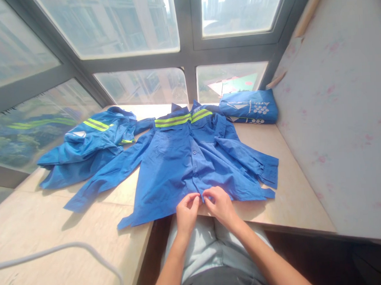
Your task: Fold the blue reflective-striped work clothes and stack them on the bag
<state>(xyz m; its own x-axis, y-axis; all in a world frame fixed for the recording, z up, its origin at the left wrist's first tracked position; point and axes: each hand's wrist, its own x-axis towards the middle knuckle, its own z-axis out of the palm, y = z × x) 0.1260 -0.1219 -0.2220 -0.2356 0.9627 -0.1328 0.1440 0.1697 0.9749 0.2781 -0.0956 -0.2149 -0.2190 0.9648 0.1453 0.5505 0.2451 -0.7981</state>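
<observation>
A blue work jacket [169, 165] with yellow-and-grey reflective stripes across the chest lies front up, its collar toward the window and its sleeves out to both sides. At the middle of its bottom hem, my left hand [188, 208] pinches the fabric beside the front placket. My right hand [218, 202] pinches the hem just to the right, the two sets of fingertips close together. Buttons show along the placket above my hands. What lies exactly between the fingertips is too small to make out.
Another blue garment with reflective stripes [85, 148] lies crumpled at the left. A folded blue bundle with white print [249, 107] sits at the back right by the wall. A grey cable [71, 245] curves over the pale tabletop [31, 223] at front left. Windows stand behind.
</observation>
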